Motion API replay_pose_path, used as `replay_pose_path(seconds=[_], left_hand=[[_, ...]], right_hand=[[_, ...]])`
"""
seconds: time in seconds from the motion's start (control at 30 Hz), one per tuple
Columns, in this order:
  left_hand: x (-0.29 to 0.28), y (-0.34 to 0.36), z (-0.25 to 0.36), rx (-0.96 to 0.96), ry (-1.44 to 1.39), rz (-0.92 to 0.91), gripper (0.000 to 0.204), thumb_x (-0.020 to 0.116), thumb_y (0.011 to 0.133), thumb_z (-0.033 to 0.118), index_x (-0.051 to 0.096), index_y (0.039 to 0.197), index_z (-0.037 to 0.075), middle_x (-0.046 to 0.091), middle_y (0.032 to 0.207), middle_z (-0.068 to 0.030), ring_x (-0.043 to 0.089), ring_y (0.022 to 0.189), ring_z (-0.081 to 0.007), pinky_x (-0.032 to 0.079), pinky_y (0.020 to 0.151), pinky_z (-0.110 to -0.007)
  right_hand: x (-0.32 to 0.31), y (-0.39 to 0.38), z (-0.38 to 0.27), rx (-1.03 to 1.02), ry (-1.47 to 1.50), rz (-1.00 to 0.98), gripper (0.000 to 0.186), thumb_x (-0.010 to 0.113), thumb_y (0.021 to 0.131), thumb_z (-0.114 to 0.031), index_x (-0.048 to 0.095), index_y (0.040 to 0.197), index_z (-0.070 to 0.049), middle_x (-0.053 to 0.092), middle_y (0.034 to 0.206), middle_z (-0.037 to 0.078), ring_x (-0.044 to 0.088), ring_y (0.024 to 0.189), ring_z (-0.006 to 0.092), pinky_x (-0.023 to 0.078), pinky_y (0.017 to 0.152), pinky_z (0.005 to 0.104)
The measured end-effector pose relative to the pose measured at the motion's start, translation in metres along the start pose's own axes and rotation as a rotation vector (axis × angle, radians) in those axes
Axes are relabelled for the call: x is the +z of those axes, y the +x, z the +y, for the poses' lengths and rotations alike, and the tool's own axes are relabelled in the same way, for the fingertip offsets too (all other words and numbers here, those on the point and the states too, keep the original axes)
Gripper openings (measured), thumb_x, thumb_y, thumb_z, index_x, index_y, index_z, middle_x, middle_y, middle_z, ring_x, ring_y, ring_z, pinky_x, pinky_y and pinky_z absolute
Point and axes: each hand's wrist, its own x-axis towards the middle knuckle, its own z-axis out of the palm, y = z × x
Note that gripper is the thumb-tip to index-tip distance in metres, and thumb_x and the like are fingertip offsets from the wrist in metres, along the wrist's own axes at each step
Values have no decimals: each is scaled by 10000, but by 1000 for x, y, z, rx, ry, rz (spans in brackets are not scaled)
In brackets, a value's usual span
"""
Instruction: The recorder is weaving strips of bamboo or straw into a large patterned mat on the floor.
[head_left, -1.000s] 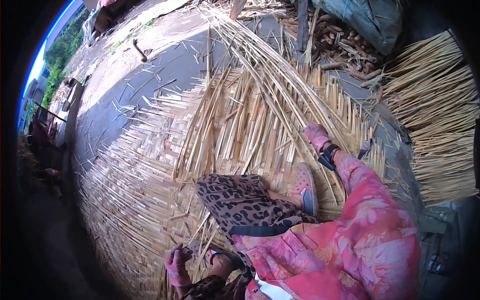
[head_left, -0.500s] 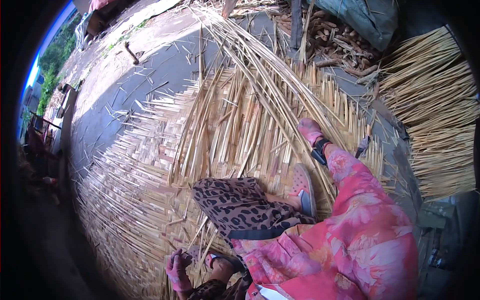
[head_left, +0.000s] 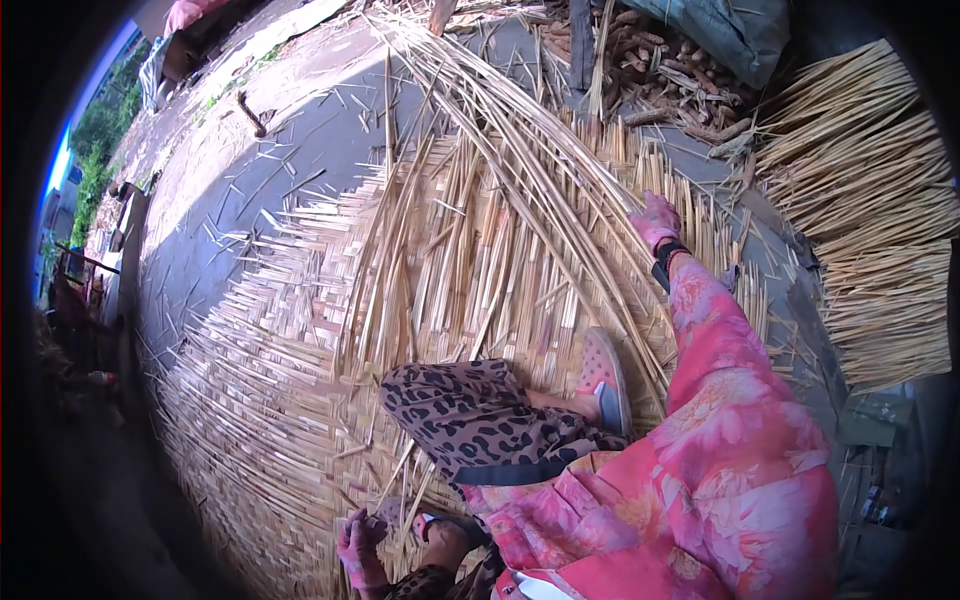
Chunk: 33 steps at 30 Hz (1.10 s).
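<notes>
A large woven mat of pale, flat split-stalk strips (head_left: 310, 325) lies under me, its far edge a fringe of unwoven ends. Across that side runs a bundle of long loose strips (head_left: 520, 135). My right hand (head_left: 656, 218), in a pink covering with a dark wristband, is closed at the bundle's right edge, on strips as far as I can see; its fingertips are partly hidden. At the lower left my left hand (head_left: 361, 545), covered in pink too, rests near my shoe with curled fingers. Whatever it may hold is too small to make out.
One of my shoes (head_left: 603, 370) is on the mat. To the right lies a thick layer of stalks (head_left: 860, 220). Beyond the mat are a wooden post (head_left: 582, 45), a heap of dry corn cobs (head_left: 680, 80) and a grey-green sheet (head_left: 735, 35). Scraps litter the concrete floor (head_left: 270, 170).
My right hand has moved forward and slightly right, along the loose strips toward the mat's far right edge. My left hand has stayed nearly in place.
</notes>
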Motion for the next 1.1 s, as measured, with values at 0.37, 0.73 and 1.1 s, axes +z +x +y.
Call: replay_pose_path(seconds=[0.37, 0.73, 1.1], left_hand=[[9, 0, 5, -34, 0, -11, 296, 544, 882, 209, 576, 1072, -16, 630, 818, -81, 630, 695, -180, 525, 635, -284], [12, 9, 7, -22, 23, -66, 335, 559, 876, 235, 567, 1091, -21, 632, 823, -86, 629, 699, -183, 522, 645, -285], [-5, 1, -8, -8, -94, -67, 313, 549, 877, 207, 563, 1092, -20, 628, 819, -80, 636, 702, -190, 530, 643, -289]], right_hand=[[28, -17, 3, 4, 57, -24, 421, 667, 716, -336, 557, 1036, -84, 630, 886, 183, 599, 844, 365, 466, 735, 422], [25, -137, 16, -132, 541, -646, 238, 716, 685, -248, 571, 705, -61, 533, 599, 19, 480, 504, 107, 377, 458, 251], [53, -4, 28, 7, -374, -321, 375, 554, 771, -369, 647, 973, -67, 626, 991, 169, 603, 932, 319, 479, 793, 393]])
